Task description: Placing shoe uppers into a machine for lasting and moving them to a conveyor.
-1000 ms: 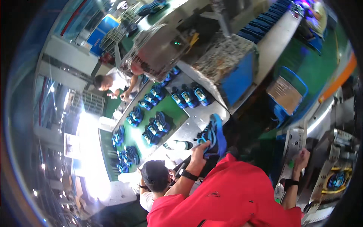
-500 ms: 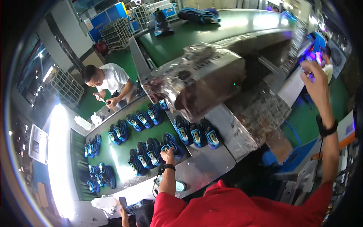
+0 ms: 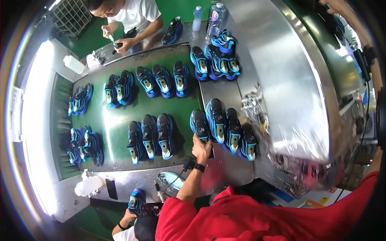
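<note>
My left hand [image 3: 202, 148] grips the heel end of a black and blue sneaker [image 3: 199, 123] at the border between the green belt [image 3: 161, 108] and the metal plate [image 3: 249, 160]. Its fingers are closed round the heel. Just right of it stands a row of three matching sneakers [image 3: 217, 120], side by side on the plate. My right hand [image 3: 337, 5] is raised at the top right, cut off by the picture's rim, and I cannot tell what its fingers do. On the belt left of my left hand sit three more sneakers [image 3: 148, 135].
Other sneakers [image 3: 160, 80] line the belt's far side, with several stacked on the far plate [image 3: 219, 62]. Across the belt a co-worker [image 3: 134, 22] handles a shoe; another person [image 3: 132, 225] holds one at the near side. A curved metal housing [image 3: 289, 80] rises at right.
My left hand has brought the sneaker rightward from the belt row to beside the three on the plate. The view has swung, and my right hand now sits at the upper rim.
</note>
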A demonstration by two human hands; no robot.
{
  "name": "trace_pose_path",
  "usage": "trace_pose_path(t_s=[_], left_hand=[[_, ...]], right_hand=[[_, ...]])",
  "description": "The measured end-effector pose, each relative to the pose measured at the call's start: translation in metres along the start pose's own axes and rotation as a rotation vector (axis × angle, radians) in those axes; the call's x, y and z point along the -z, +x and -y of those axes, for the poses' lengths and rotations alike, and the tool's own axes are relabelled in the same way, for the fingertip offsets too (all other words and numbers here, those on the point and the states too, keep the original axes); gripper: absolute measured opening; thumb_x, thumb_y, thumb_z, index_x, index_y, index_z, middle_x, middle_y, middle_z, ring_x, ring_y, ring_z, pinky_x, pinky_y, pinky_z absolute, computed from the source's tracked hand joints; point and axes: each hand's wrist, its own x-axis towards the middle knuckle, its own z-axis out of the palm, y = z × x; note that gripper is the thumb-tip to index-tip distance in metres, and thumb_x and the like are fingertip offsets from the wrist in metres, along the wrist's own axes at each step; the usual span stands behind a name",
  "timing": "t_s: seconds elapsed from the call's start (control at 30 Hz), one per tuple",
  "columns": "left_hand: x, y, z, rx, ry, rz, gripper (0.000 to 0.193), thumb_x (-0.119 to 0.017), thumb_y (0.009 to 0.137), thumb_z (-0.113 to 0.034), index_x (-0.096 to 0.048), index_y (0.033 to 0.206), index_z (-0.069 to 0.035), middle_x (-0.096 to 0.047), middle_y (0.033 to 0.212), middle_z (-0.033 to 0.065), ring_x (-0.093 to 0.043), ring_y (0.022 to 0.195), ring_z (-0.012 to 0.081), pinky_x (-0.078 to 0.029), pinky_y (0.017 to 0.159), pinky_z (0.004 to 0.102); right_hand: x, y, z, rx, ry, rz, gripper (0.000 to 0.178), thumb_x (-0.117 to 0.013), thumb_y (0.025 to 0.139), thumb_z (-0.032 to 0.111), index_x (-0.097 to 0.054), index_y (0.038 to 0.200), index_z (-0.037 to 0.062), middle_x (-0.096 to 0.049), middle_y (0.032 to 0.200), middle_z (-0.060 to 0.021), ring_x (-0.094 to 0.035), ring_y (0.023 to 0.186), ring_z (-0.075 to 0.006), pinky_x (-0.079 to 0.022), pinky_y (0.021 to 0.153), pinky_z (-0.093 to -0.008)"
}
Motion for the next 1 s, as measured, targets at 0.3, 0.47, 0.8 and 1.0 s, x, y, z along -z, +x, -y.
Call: trace_pose_path(t_s=[0.3,0.47,0.8,1.0], left_hand=[[0.004,-0.007,0.001,0.101,0.048,0.023,0.080,-0.074,0.073,-0.034,-0.034,0.138,-0.008,-0.065,0.105,0.0255,-0.064,0.092,0.0443,-0.050,0.081,0.0490],[-0.006,0.002,0.014,-0.029,-0.009,-0.001,0.080,-0.077,0.072,-0.031,-0.037,0.134,0.000,-0.064,0.107,0.0270,-0.064,0.095,0.0443,-0.050,0.084,0.0480],[-0.021,0.013,0.034,-0.103,-0.188,-0.066,0.092,-0.079,0.071,-0.034,-0.033,0.138,0.007,-0.048,0.132,0.0295,-0.047,0.124,0.0429,-0.038,0.103,0.0458],[0.022,-0.148,-0.093,-0.520,-0.393,0.690,0.049,-0.061,0.095,-0.026,-0.052,0.129,0.008,-0.062,0.120,0.0179,-0.059,0.106,0.0191,-0.049,0.091,0.0338]], right_hand=[[-0.056,0.042,0.022,0.065,0.178,-0.050,0.039,-0.072,0.079,0.029,-0.062,0.107,0.0035,-0.066,0.097,-0.0054,-0.059,0.091,-0.0134,-0.047,0.083,-0.0298],[-0.024,-0.008,0.027,0.063,0.129,-0.179,0.061,-0.074,0.068,0.025,-0.054,0.119,-0.0028,-0.063,0.103,-0.0101,-0.058,0.093,-0.0181,-0.045,0.088,-0.0300],[0.130,-0.275,0.031,-0.040,0.314,-0.323,0.053,-0.070,0.062,0.008,-0.056,0.110,-0.0081,-0.063,0.085,-0.0052,-0.059,0.070,-0.0117,-0.049,0.066,-0.0277],[0.172,-0.511,-0.031,-0.097,0.395,-0.481,0.063,-0.073,0.059,0.006,-0.056,0.118,-0.0030,-0.064,0.104,-0.0054,-0.060,0.100,-0.0164,-0.045,0.094,-0.0311]])
